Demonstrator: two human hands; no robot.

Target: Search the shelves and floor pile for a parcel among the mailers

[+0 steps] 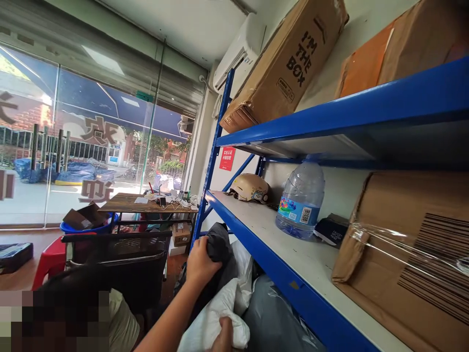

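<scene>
My left hand (202, 261) is closed around the bunched top of a black plastic bag (219, 244), beside the blue shelf upright. Lower down, my right hand (223, 336) pinches a white plastic bag (210, 315); only its thumb and a bit more show at the bottom edge. Against these bags rests a dark grey plastic bag (273, 318), under the shelf's middle board. The lower parts of the bags are out of sight.
The blue metal shelf (256, 244) carries a beige helmet (251, 187), a large water bottle (301, 200) and cardboard boxes (406, 254). A black chair (117, 264), a red stool (49, 261) and a wooden desk (126, 203) stand left. A person's pixelated part shows lower left.
</scene>
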